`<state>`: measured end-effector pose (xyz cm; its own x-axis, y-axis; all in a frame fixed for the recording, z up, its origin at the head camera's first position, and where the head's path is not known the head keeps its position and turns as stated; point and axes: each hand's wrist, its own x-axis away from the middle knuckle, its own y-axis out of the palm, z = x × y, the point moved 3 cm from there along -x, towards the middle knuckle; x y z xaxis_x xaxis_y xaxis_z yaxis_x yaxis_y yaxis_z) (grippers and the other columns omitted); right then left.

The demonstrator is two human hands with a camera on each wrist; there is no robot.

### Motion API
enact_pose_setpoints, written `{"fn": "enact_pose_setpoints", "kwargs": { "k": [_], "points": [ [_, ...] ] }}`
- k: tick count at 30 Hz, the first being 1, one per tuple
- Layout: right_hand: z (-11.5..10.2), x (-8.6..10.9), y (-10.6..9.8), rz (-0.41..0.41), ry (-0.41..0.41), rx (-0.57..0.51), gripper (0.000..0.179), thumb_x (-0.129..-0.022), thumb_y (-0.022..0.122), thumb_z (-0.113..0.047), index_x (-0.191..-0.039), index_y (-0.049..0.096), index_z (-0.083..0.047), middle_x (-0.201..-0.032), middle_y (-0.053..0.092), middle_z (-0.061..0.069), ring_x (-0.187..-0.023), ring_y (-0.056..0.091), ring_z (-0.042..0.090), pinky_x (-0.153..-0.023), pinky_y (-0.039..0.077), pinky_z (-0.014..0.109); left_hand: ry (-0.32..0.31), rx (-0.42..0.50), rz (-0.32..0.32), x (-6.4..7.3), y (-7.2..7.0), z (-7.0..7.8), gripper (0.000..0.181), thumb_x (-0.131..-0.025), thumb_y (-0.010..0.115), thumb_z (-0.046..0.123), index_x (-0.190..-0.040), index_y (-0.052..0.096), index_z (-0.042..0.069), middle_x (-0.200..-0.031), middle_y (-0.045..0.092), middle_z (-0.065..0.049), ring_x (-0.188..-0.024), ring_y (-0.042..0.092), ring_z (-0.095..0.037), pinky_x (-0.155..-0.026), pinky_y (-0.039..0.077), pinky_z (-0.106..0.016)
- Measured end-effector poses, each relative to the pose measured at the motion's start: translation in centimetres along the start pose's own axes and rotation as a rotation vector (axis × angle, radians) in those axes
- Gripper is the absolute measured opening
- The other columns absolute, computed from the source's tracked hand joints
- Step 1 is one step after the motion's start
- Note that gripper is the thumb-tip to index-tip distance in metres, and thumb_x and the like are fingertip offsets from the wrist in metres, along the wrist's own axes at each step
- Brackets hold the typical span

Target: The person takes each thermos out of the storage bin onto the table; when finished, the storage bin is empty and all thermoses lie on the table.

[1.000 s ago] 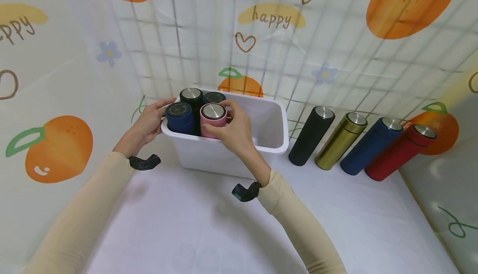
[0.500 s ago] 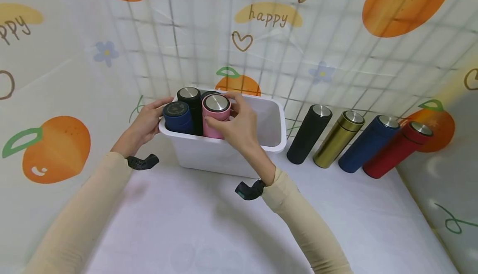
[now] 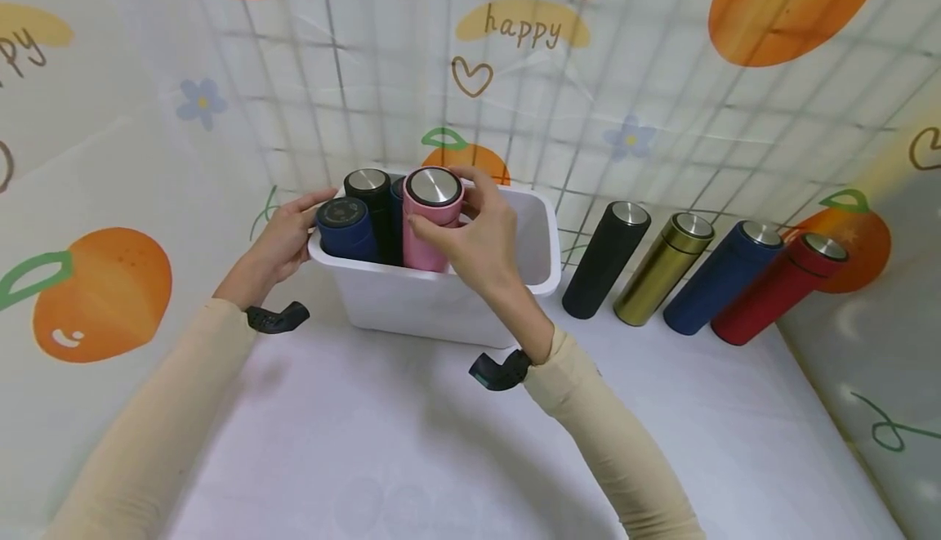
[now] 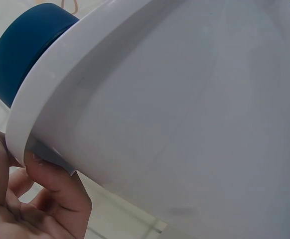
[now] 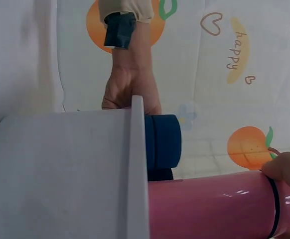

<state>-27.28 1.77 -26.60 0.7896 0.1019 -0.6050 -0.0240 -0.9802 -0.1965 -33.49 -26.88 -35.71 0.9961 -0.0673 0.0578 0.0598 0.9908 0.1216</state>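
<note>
My right hand [image 3: 487, 234] grips a pink thermos flask [image 3: 423, 247] near its steel-topped lid, thumb in front and fingers behind. The flask stands well above the rim of a white plastic bin [image 3: 412, 303], its lower part hidden inside. In the right wrist view the thumb presses by the black ring under the lid. At the bin's left end my left hand [image 3: 283, 239] holds the rim; the left wrist view shows its fingers curled under the lip. Within the bin stand a blue flask [image 3: 347, 234], a black flask [image 3: 371, 197] and a partly hidden dark blue one [image 3: 398, 201].
Right of the bin, a black flask [image 3: 607, 261], a gold flask [image 3: 664, 270], a blue flask [image 3: 723, 278] and a red flask [image 3: 779, 288] stand in a row. A wire grid behind a printed sheet [image 3: 390, 58] backs the white table [image 3: 331, 442].
The pink flask has risen out of the bin in my right hand, shifting slightly right and now covering more of the dark blue flask. My left hand keeps its hold on the rim.
</note>
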Motion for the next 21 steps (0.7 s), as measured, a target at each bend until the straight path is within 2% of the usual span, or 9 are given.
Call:
{"fn": "enact_pose_setpoints", "kwargs": {
  "k": [7, 11, 14, 17, 21],
  "points": [
    [-1.2, -0.5, -0.9, 0.021, -0.036, -0.03, 0.058, -0.073, 0.089, -0.009, -0.124, 0.061, -0.005, -0.11, 0.07, 0.008, -0.092, 0.069, 0.018, -0.08, 0.059, 0.032, 0.005, 0.024, -0.01, 0.0, 0.0, 0.1, 0.05, -0.109, 0.045, 0.021, -0.156, 0.034, 0.009, -0.095, 0.07, 0.003, -0.066, 0.07, -0.01, -0.052, 0.056, -0.022],
    [-1.9, -0.9, -1.3, 0.031, -0.08, -0.018, 0.058, -0.073, 0.089, -0.007, -0.124, 0.061, -0.004, -0.112, 0.069, 0.006, -0.094, 0.068, 0.015, -0.081, 0.059, 0.033, 0.004, 0.037, -0.016, -0.1, -0.1, 0.2, 0.051, -0.109, 0.046, 0.02, -0.156, 0.033, 0.01, -0.098, 0.069, 0.002, -0.068, 0.07, -0.01, -0.053, 0.057, -0.023],
    [-2.3, -1.0, -1.8, 0.044, -0.083, 0.003, 0.058, -0.073, 0.089, -0.008, -0.123, 0.061, -0.004, -0.11, 0.07, 0.006, -0.093, 0.068, 0.013, -0.082, 0.059, 0.032, -0.001, 0.035, -0.019, -0.2, 0.0, 0.2, 0.05, -0.109, 0.045, 0.02, -0.157, 0.033, 0.01, -0.101, 0.069, 0.002, -0.071, 0.071, -0.01, -0.055, 0.058, -0.024],
    [-3.2, -1.0, -2.3, 0.051, -0.076, 0.008, 0.058, -0.073, 0.088, -0.006, -0.124, 0.06, -0.003, -0.109, 0.071, 0.009, -0.093, 0.069, 0.016, -0.082, 0.059, 0.032, -0.014, 0.035, -0.013, -0.1, -0.1, 0.2, 0.05, -0.109, 0.045, 0.02, -0.156, 0.034, 0.011, -0.1, 0.069, 0.002, -0.069, 0.071, -0.011, -0.054, 0.057, -0.024],
    [-5.6, -0.7, -2.8, 0.042, -0.088, -0.009, 0.055, -0.075, 0.084, 0.001, -0.123, 0.059, 0.003, -0.109, 0.07, 0.017, -0.091, 0.069, 0.022, -0.081, 0.059, 0.037, -0.024, 0.036, -0.007, 0.1, -0.2, 0.2, 0.05, -0.109, 0.045, 0.02, -0.157, 0.034, 0.011, -0.1, 0.069, 0.003, -0.071, 0.071, -0.01, -0.055, 0.057, -0.023]
  ]
}}
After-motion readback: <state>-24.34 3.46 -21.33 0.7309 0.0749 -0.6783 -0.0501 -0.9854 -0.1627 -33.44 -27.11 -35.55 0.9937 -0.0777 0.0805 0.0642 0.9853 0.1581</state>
